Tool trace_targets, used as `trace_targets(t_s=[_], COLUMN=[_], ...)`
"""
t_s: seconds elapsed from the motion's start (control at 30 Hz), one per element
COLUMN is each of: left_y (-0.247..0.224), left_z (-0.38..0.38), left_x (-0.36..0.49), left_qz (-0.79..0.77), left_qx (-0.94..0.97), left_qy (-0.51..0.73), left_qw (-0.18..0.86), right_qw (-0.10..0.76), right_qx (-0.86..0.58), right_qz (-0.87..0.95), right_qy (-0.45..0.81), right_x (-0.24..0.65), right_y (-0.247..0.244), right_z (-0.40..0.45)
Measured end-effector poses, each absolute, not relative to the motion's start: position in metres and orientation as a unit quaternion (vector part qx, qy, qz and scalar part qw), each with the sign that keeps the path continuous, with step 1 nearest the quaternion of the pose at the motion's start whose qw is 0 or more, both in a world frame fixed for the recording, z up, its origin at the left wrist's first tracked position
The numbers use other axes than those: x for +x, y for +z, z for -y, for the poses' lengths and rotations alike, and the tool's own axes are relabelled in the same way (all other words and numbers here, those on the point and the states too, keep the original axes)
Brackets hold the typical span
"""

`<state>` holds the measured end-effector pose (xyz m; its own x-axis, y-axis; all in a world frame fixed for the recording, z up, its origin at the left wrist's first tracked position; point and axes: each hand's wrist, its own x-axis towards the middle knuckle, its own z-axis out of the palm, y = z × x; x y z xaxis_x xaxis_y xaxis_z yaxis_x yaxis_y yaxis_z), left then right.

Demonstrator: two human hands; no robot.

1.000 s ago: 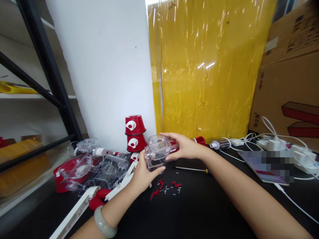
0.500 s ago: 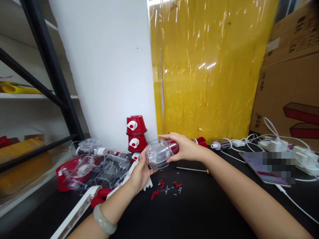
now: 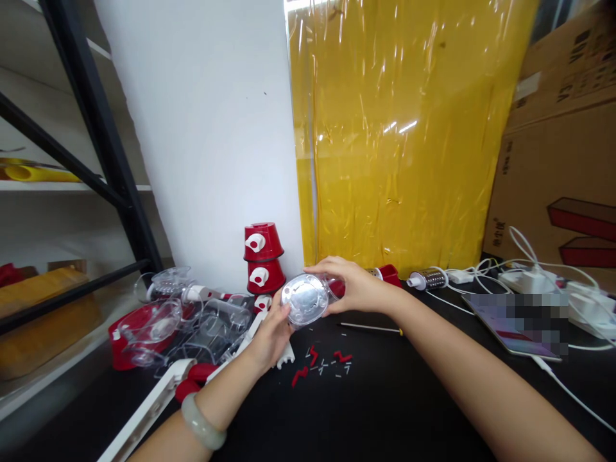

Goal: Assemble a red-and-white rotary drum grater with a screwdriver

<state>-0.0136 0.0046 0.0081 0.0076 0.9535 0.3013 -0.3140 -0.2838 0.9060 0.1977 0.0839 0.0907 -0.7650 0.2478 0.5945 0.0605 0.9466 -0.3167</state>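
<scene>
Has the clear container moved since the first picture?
Yes: the clear container has turned, an oval face now toward the camera, its top edge slightly lower against the stacked red cups.

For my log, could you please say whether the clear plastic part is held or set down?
Held: the clear plastic part is gripped between the left hand and the right hand.

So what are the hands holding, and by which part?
A clear plastic piece: the left hand holds its left edge, and the right hand holds its right end.
</scene>
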Motion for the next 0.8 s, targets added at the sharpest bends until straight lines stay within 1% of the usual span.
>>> trace_targets(t_s=[0.17,0.27,0.33,0.4,0.5,0.57,0.63,0.8], left_y=[0.007,0.003,0.001,0.000,0.005,0.010,0.015,0.025], left_z=[-0.005,-0.007,-0.006,-0.004,0.001,0.004,0.005,0.002], left_x=[-0.015,-0.015,-0.015,-0.016,-0.018,-0.020,-0.022,-0.023], left_qz=[-0.314,-0.338,-0.385,-0.428,-0.424,-0.408,-0.407,-0.396], left_qx=[0.489,0.516,0.565,0.632,0.733,0.767,0.770,0.772], left_qy=[0.631,0.633,0.630,0.610,0.532,0.481,0.460,0.460], left_qw=[0.514,0.469,0.368,0.213,-0.018,-0.122,-0.175,-0.191], right_qw=[0.326,0.326,0.326,0.327,0.332,0.334,0.338,0.354], right_qx=[-0.070,-0.067,-0.071,-0.075,-0.080,-0.080,-0.075,-0.063], right_qz=[0.934,0.935,0.935,0.934,0.931,0.930,0.929,0.925], right_qy=[0.131,0.123,0.121,0.125,0.128,0.128,0.129,0.126], right_x=[0.196,0.195,0.195,0.195,0.196,0.196,0.196,0.196], right_y=[0.088,0.084,0.083,0.083,0.084,0.084,0.084,0.086], right_z=[-0.086,-0.089,-0.091,-0.092,-0.091,-0.090,-0.090,-0.089])
